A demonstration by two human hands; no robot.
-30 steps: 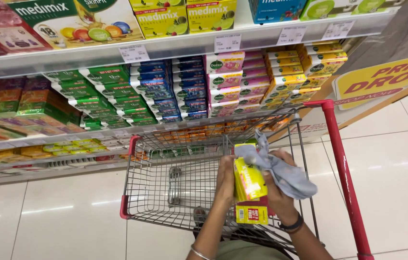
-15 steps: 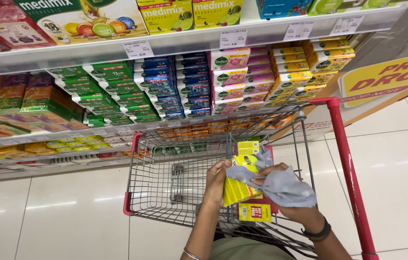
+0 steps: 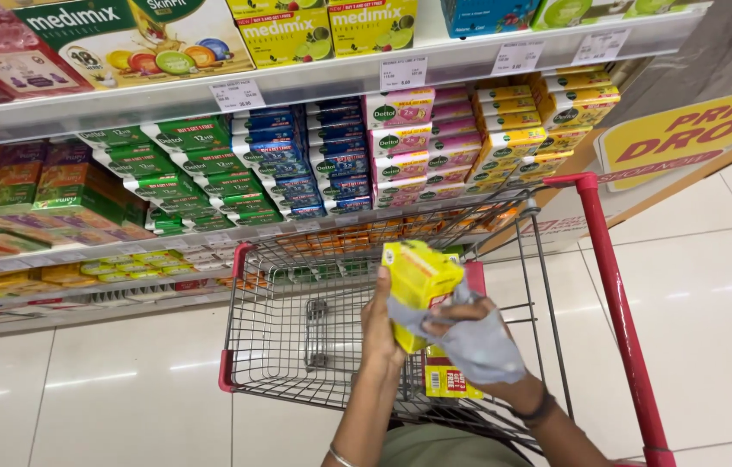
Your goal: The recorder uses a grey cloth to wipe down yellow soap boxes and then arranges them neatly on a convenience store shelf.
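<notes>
Her left hand (image 3: 380, 324) gripped a yellow pack (image 3: 418, 285) above the cart (image 3: 297, 346); the right hand (image 3: 461, 333) pressed a grey cloth (image 3: 478, 346) against it. Wiping looked underway, with the pack neither shelved nor carted.

I held a yellow box (image 3: 418, 285) over the cart. Green, blue, pink boxes (image 3: 297, 169) filled shelves; a yellow sign (image 3: 686, 134) stood right

Both hands (image 3: 422, 324) wipe yellow soap pack (image 3: 419, 278) over cart (image 3: 297, 346)
</notes>
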